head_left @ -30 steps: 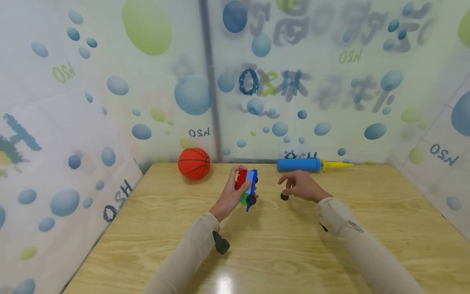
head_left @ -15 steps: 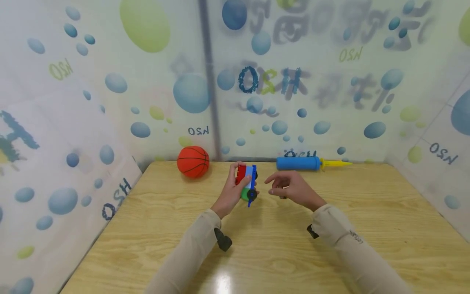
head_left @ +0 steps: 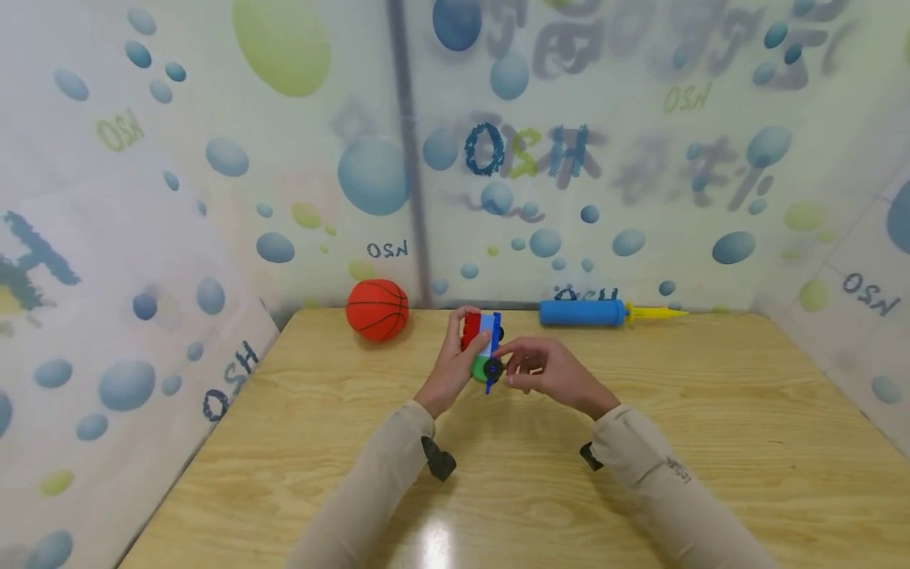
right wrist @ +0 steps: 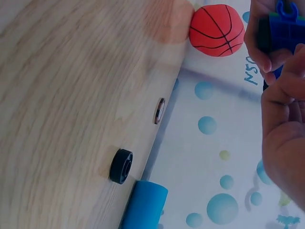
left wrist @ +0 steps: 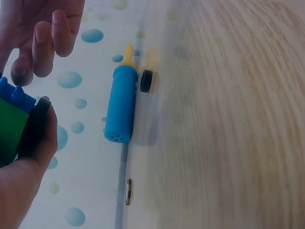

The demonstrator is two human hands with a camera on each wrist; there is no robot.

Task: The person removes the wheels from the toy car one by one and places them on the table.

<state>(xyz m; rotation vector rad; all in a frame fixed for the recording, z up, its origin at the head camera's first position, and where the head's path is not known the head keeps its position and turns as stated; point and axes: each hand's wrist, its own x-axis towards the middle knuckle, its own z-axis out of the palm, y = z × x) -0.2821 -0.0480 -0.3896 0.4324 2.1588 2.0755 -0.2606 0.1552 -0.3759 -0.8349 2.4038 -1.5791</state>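
My left hand [head_left: 446, 375] grips a toy train car [head_left: 489, 322] with red, light blue and green parts on a blue chassis, its thumb across the side. Black wheels show along the chassis, and a blue hook stands at one end. Close at the car's right side is my right hand [head_left: 558, 375], fingers bent, index fingertip right at the chassis near a wheel [head_left: 493, 368]. In the left wrist view, nothing shows between the fingers of that right hand [left wrist: 43, 33]. A loose black wheel [right wrist: 121, 166] lies on the table below the hands, hidden in the head view.
An orange-red basketball [head_left: 377, 310] sits at the table's back left. A blue pump [head_left: 581, 313] with a yellow nozzle lies along the back edge, to the right. In the right wrist view a small flat disc [right wrist: 160, 111] is near the table's edge. Patterned walls enclose the table.
My right hand has moved left, away from above the loose wheel, up to the toy train car. The left hand keeps its grip on the car and has shifted only slightly.
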